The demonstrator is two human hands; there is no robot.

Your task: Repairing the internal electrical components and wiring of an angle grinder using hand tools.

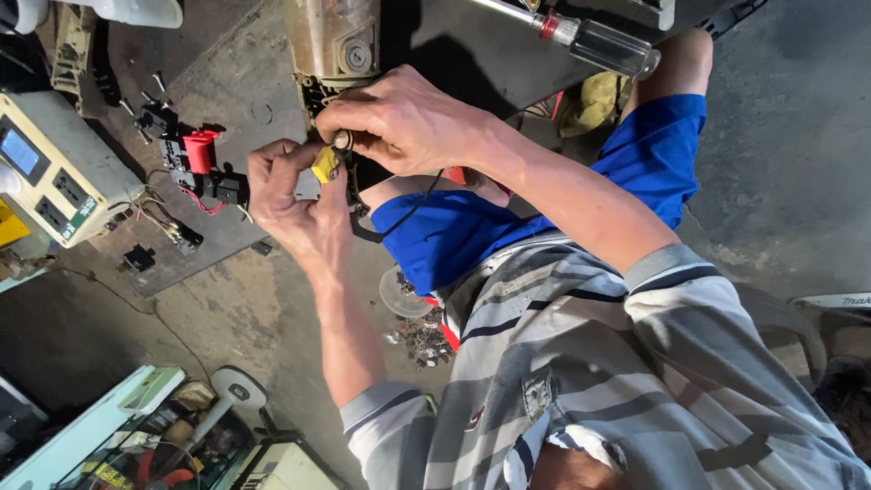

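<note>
Centrally in the head view, the left hand (290, 191) pinches a small yellow part (325, 165) steady. The right hand (408, 118) grips a round metal piece (342, 140) against it, just below the tool body (336, 41) at upper centre, probably for alignment.

A person in a striped shirt (617, 363) and blue shorts (544, 209) is pinching a small yellow part (325, 164) in the left hand (295, 195), while the right hand (408, 122) is gripping a small round piece (342, 140) just above the yellow part. A red switch part (200, 150) is lying to the left of the yellow part, and a clear-handled screwdriver (599, 41) is resting well to its upper right.
</note>
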